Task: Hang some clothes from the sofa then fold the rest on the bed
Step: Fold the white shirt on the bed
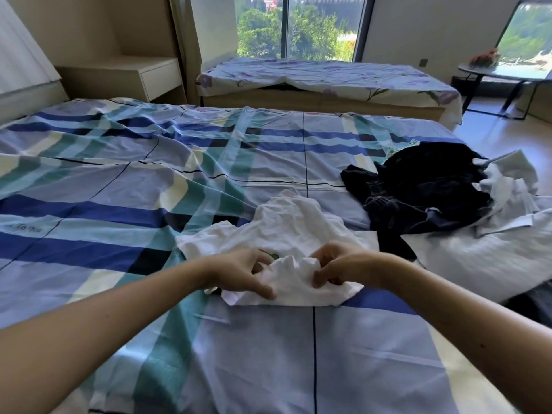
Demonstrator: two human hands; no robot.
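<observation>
Head view: a person is leaning over a bed covered in a wrinkled blue, teal and cream checked sheet, with both bare forearms reaching forward. A crumpled white garment is lying on the sheet in the middle of the picture. The left hand is pinching its near edge, fingers curled and thumb pressing down on the cloth, so that grip is clamped on the fabric. The right hand is gripping just beside it, its fingers curling into a bunched fold of the same garment. A small patch of green is showing on the cloth between the two hands. To the right, just beside the white garment, a heap of dark clothes is sitting on the bed, partly overlapping a pale blue shirt that is spreading towards the bed's right edge. Beyond, a second bed with a floral cover is standing under a large window showing green trees. A round dark surface on thin legs is standing at the far right, carrying something reddish, too blurred to tell.
</observation>
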